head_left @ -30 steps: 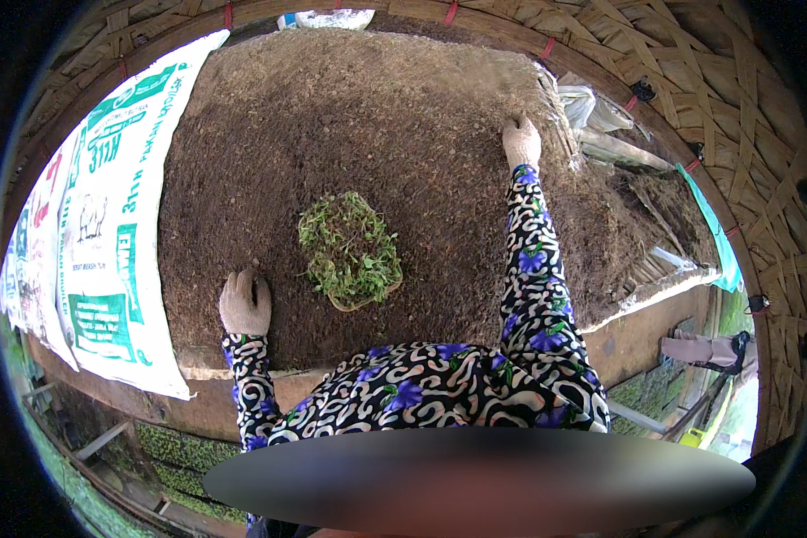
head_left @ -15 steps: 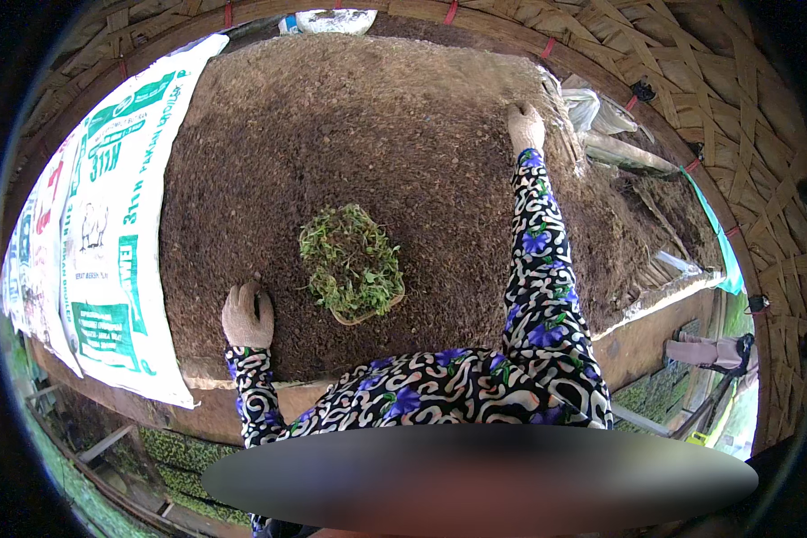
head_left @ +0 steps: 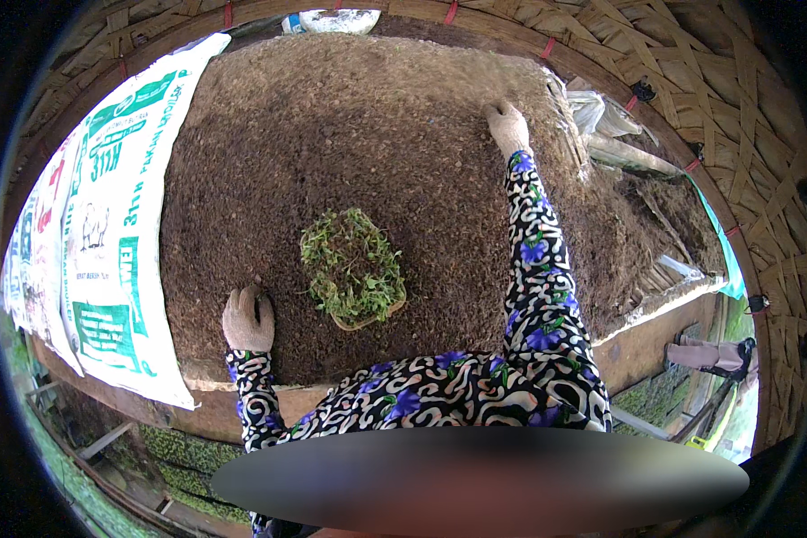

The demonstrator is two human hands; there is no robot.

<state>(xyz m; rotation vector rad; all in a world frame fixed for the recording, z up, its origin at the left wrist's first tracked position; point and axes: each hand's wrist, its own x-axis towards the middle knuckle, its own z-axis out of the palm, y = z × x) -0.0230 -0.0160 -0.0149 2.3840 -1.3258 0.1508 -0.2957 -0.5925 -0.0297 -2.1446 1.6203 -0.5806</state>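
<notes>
Both my hands wear pale knitted gloves, and a wide bed of dark brown soil (head_left: 332,134) lies under them. My right hand (head_left: 508,127) reaches to the far right part of the bed. Its fingers are bent down toward the soil and drawn together; anything between the tips is too small to see. Near the front edge, at the left, my left hand (head_left: 248,320) rests on the soil with curled fingers and thumb, and what they may hold is hidden. Between my hands, closer to the left one, a shallow basket (head_left: 368,321) sits on the soil, heaped with small green seedlings (head_left: 354,260).
White printed sacks (head_left: 108,233) cover the bed's left end. Clear plastic (head_left: 592,112) and a wooden bar (head_left: 632,154) lie along the right edge. A whitish bag (head_left: 339,21) is at the back. Another person's leg (head_left: 708,355) shows at far right. A woven hat brim (head_left: 726,99) frames the view.
My right hand has shifted left and slightly nearer over the soil. My left hand and the basket of seedlings stay practically where they were.
</notes>
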